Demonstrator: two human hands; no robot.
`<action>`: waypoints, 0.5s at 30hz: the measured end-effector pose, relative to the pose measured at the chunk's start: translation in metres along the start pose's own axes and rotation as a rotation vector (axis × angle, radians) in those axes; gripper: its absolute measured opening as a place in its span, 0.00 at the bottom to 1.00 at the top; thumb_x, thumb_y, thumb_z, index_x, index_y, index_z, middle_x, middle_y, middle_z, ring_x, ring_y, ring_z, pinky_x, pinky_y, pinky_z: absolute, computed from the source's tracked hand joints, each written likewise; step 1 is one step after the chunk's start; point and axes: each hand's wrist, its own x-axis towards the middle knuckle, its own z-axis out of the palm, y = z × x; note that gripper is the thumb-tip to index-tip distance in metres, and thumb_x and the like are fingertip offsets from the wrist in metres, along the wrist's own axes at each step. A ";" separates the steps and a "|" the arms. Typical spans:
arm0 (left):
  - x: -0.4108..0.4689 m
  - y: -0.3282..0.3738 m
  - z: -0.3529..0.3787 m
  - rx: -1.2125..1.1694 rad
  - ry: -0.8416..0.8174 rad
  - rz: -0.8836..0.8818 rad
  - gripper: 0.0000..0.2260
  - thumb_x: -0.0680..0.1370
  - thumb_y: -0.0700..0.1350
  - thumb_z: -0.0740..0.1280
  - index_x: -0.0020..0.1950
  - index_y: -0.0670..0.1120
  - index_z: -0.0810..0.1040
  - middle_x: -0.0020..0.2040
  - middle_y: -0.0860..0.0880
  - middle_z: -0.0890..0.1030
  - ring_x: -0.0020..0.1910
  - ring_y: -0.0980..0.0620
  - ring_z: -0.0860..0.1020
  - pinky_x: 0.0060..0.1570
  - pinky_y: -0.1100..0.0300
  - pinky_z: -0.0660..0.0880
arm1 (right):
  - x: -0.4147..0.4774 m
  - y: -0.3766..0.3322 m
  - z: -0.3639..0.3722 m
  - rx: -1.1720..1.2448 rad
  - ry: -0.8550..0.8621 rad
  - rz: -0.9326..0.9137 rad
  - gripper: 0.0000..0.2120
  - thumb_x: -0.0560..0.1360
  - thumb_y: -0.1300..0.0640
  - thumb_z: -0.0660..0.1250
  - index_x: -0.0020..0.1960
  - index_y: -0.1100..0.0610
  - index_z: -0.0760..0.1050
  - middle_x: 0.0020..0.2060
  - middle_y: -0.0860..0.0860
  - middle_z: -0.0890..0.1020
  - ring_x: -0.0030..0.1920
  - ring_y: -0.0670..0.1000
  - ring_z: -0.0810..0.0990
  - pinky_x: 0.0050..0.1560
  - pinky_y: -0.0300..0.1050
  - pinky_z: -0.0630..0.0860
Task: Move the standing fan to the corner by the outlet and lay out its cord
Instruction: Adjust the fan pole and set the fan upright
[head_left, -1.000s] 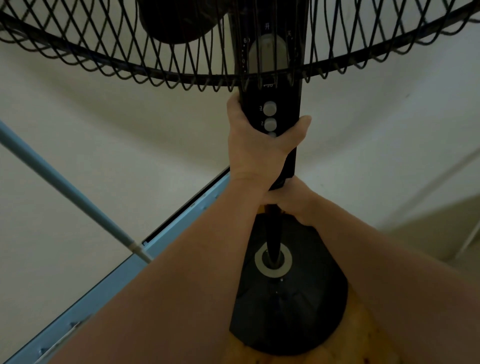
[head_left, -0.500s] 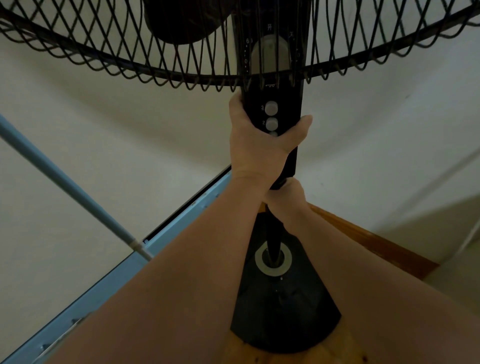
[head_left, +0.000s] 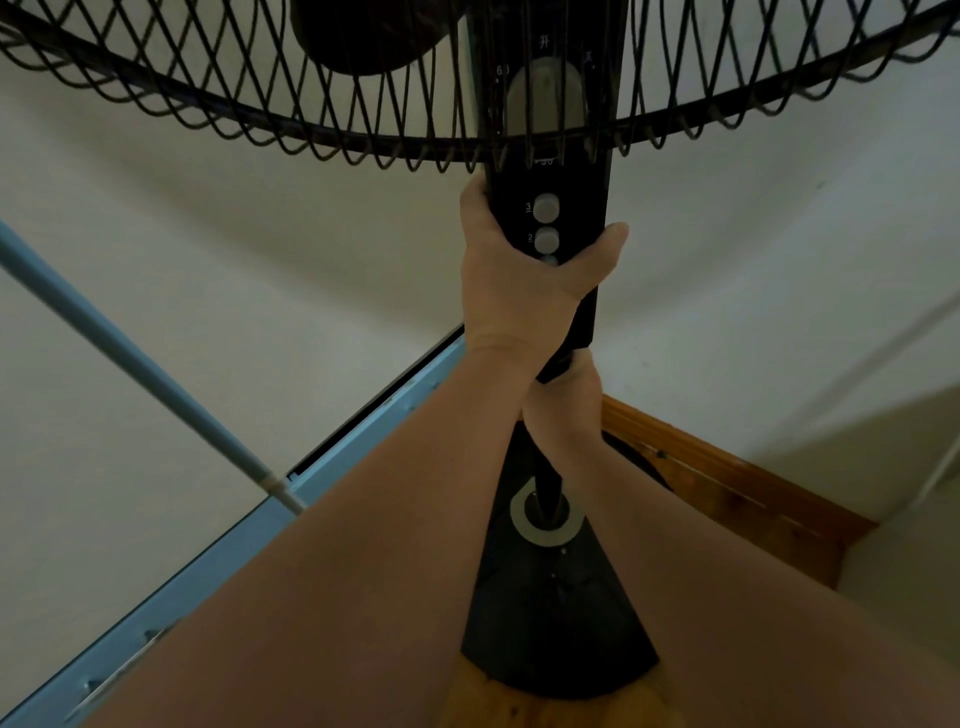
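Head view: left hand (head_left: 511, 280) wrapped tight round the fan's control column (head_left: 563, 218), thumb on the right edge, just under two round buttons (head_left: 546, 224). Directly below, right hand (head_left: 569, 402) clenched on the thin pole (head_left: 548, 493). Above both, black wire guard (head_left: 218, 111) spanning the top. Beneath the right hand, round black base (head_left: 550, 623) over a wooden floor (head_left: 498, 701), close to a wall corner. Right of the hands, wooden skirting (head_left: 737, 488). Left, blue rail (head_left: 223, 551) and slanting blue rod (head_left: 104, 338).
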 end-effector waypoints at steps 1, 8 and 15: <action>0.000 0.000 -0.001 0.000 0.001 0.000 0.39 0.64 0.50 0.82 0.70 0.50 0.66 0.53 0.60 0.78 0.52 0.63 0.79 0.51 0.57 0.82 | 0.002 0.000 -0.002 0.007 -0.057 0.007 0.10 0.74 0.60 0.66 0.43 0.48 0.68 0.33 0.43 0.75 0.30 0.37 0.75 0.27 0.30 0.68; 0.001 -0.002 0.001 0.008 -0.001 0.009 0.39 0.64 0.51 0.82 0.69 0.50 0.66 0.52 0.62 0.77 0.51 0.64 0.79 0.48 0.60 0.82 | 0.039 -0.025 -0.047 -0.237 -0.631 0.099 0.10 0.69 0.57 0.78 0.48 0.52 0.81 0.45 0.51 0.85 0.47 0.50 0.83 0.48 0.48 0.82; 0.001 -0.003 0.000 -0.002 0.005 0.020 0.38 0.64 0.51 0.82 0.68 0.49 0.66 0.52 0.59 0.78 0.50 0.62 0.80 0.48 0.58 0.83 | 0.022 -0.030 -0.041 -0.134 -0.490 0.193 0.10 0.70 0.66 0.73 0.49 0.70 0.80 0.48 0.67 0.82 0.49 0.64 0.82 0.50 0.59 0.80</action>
